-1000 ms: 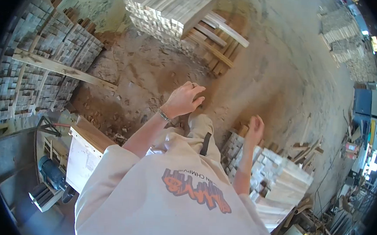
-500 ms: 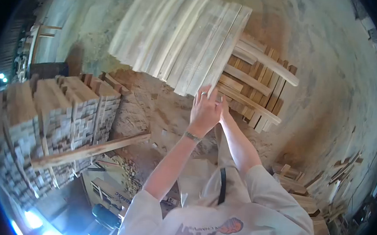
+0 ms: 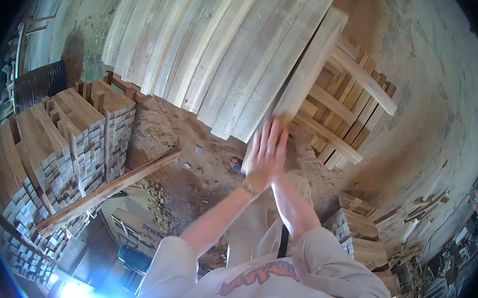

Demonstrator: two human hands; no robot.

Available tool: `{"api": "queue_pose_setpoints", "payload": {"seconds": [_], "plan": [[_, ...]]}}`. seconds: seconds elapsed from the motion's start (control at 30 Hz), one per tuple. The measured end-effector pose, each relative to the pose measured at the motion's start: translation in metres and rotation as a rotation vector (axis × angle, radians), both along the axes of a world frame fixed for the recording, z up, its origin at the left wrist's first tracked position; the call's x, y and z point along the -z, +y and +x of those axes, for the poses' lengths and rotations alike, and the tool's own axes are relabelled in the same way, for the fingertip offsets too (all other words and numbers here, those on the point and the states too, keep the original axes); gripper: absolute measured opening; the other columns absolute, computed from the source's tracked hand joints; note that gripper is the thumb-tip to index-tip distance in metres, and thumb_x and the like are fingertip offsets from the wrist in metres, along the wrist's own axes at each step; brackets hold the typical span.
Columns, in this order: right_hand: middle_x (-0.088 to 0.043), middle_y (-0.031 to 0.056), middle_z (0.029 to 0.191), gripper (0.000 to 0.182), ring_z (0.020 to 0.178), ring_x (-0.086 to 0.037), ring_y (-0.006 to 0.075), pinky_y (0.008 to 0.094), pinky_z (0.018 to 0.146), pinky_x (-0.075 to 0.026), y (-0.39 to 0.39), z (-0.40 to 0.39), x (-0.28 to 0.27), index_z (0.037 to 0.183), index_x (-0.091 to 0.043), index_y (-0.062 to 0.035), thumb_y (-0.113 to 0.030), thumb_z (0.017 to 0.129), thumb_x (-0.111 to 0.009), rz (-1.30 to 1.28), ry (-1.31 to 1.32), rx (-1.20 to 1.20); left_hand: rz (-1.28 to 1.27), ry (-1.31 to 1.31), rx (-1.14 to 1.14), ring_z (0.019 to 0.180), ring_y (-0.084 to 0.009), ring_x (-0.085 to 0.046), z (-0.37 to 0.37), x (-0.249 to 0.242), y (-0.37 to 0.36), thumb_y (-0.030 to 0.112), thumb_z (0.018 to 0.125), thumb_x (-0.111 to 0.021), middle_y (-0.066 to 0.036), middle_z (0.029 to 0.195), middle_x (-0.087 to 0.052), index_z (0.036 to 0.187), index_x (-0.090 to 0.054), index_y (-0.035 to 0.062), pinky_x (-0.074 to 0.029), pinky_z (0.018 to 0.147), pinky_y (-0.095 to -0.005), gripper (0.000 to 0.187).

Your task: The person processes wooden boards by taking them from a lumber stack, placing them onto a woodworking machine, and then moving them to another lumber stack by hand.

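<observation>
A pale wooden plank [image 3: 314, 65] lies along the right edge of a layer of planks [image 3: 218, 53], with a dark gap between it and its neighbour. My left hand [image 3: 266, 156], with a band on the wrist and a ring, rests on the near part of this plank, fingers stretched out side by side. Close against it, my right hand [image 3: 278, 171] is mostly covered by the left one, and its fingers cannot be made out. Part of the plank's near end seems to show just left of my left hand.
Right of the layer, spaced boards [image 3: 331, 103] lie across other timber. Stacked timber [image 3: 74, 132] stands at left, with a long beam [image 3: 114, 190] leaning beside it. Wood scraps and dust cover the floor [image 3: 205, 163]. More timber piles [image 3: 355, 223] stand at lower right.
The edge plank has shifted right, away from its neighbour, and a dark gap has opened. My left fingers have straightened over it. The view has moved, and the plank layer appears larger.
</observation>
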State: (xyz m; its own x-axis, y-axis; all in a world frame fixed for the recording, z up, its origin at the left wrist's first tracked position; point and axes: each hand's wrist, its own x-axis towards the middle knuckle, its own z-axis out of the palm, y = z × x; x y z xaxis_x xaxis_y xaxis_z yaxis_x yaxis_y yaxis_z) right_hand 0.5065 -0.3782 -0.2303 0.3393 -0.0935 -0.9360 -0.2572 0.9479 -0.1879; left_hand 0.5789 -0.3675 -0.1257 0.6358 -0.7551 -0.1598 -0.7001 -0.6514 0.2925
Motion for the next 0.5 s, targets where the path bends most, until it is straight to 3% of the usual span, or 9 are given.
{"api": "queue_pose_setpoints", "payload": {"seconds": [0.1, 0.13, 0.2, 0.23, 0.27, 0.33, 0.37, 0.5], "plan": [[-0.054, 0.0109, 0.110, 0.063, 0.096, -0.054, 0.0218, 0.0369, 0.086, -0.047, -0.004, 0.014, 0.012, 0.122, -0.048, -0.0026, -0.055, 0.088, -0.051, 0.015, -0.014, -0.014, -0.185, 0.043, -0.225, 0.123, -0.0447, -0.037, -0.029, -0.012, 0.041, 0.018, 0.072, -0.071, -0.023, 0.140, -0.031, 0.132, -0.037, 0.0017, -0.030, 0.106, -0.0518, 0.071], [-0.054, 0.0108, 0.110, 0.063, 0.097, -0.053, 0.0218, 0.0370, 0.086, -0.047, -0.011, 0.025, 0.022, 0.122, -0.048, -0.0028, -0.055, 0.088, -0.051, 0.018, -0.019, -0.026, -0.185, 0.034, -0.242, 0.123, -0.0447, -0.037, -0.033, -0.013, 0.049, 0.018, 0.072, -0.071, -0.023, 0.140, -0.031, 0.132, -0.037, 0.0017, -0.030, 0.106, -0.0518, 0.071], [-0.053, 0.0108, 0.111, 0.063, 0.098, -0.053, 0.0220, 0.0373, 0.087, -0.047, -0.031, 0.047, 0.044, 0.123, -0.048, -0.0031, -0.055, 0.088, -0.051, 0.023, -0.038, -0.064, -0.209, 0.225, -0.468, 0.116, -0.0381, -0.044, -0.038, -0.008, 0.060, 0.017, 0.065, -0.073, -0.018, 0.127, -0.044, 0.132, -0.038, 0.0042, -0.037, 0.101, -0.0485, 0.077], [-0.053, 0.0108, 0.112, 0.063, 0.099, -0.053, 0.0220, 0.0374, 0.087, -0.047, -0.033, 0.048, 0.044, 0.123, -0.047, -0.0033, -0.055, 0.088, -0.051, 0.022, -0.042, -0.080, -0.165, 0.290, -0.494, 0.112, -0.0395, -0.049, -0.041, -0.005, 0.062, 0.011, 0.066, -0.073, -0.022, 0.124, -0.048, 0.135, -0.036, 0.0046, -0.044, 0.094, -0.0465, 0.078], [-0.053, 0.0108, 0.112, 0.063, 0.100, -0.052, 0.0221, 0.0375, 0.087, -0.047, -0.035, 0.046, 0.042, 0.123, -0.047, -0.0035, -0.055, 0.088, -0.051, 0.020, -0.049, -0.093, -0.174, 0.281, -0.510, 0.112, -0.0395, -0.049, -0.046, -0.006, 0.066, 0.011, 0.066, -0.073, -0.022, 0.124, -0.048, 0.135, -0.036, 0.0046, -0.044, 0.094, -0.0465, 0.078], [-0.052, 0.0108, 0.113, 0.062, 0.101, -0.052, 0.0222, 0.0378, 0.088, -0.047, -0.033, 0.031, 0.031, 0.124, -0.047, -0.0039, -0.055, 0.088, -0.051, 0.015, -0.068, -0.133, -0.141, 0.407, -0.558, 0.105, -0.0374, -0.056, -0.057, -0.009, 0.074, 0.013, 0.066, -0.072, -0.020, 0.115, -0.055, 0.136, -0.035, 0.0078, -0.049, 0.088, -0.0442, 0.079], [-0.052, 0.0108, 0.114, 0.062, 0.101, -0.051, 0.0223, 0.0379, 0.088, -0.047, -0.028, 0.019, 0.021, 0.124, -0.047, -0.0041, -0.055, 0.088, -0.051, 0.018, -0.077, -0.156, -0.127, 0.321, -0.518, 0.100, -0.0358, -0.059, -0.065, -0.014, 0.078, 0.015, 0.066, -0.073, -0.019, 0.116, -0.057, 0.136, -0.037, 0.0101, -0.052, 0.084, -0.0429, 0.078], [-0.051, 0.0107, 0.116, 0.062, 0.104, -0.050, 0.0226, 0.0385, 0.089, -0.046, -0.030, -0.035, -0.038, 0.125, -0.046, -0.0049, -0.055, 0.089, -0.050, 0.021, -0.136, -0.302, -0.189, 0.376, -0.683, 0.101, -0.0326, -0.060, -0.117, -0.065, 0.086, 0.020, 0.067, -0.073, -0.016, 0.115, -0.058, 0.132, -0.041, 0.0084, -0.052, 0.084, -0.0414, 0.074]]}}
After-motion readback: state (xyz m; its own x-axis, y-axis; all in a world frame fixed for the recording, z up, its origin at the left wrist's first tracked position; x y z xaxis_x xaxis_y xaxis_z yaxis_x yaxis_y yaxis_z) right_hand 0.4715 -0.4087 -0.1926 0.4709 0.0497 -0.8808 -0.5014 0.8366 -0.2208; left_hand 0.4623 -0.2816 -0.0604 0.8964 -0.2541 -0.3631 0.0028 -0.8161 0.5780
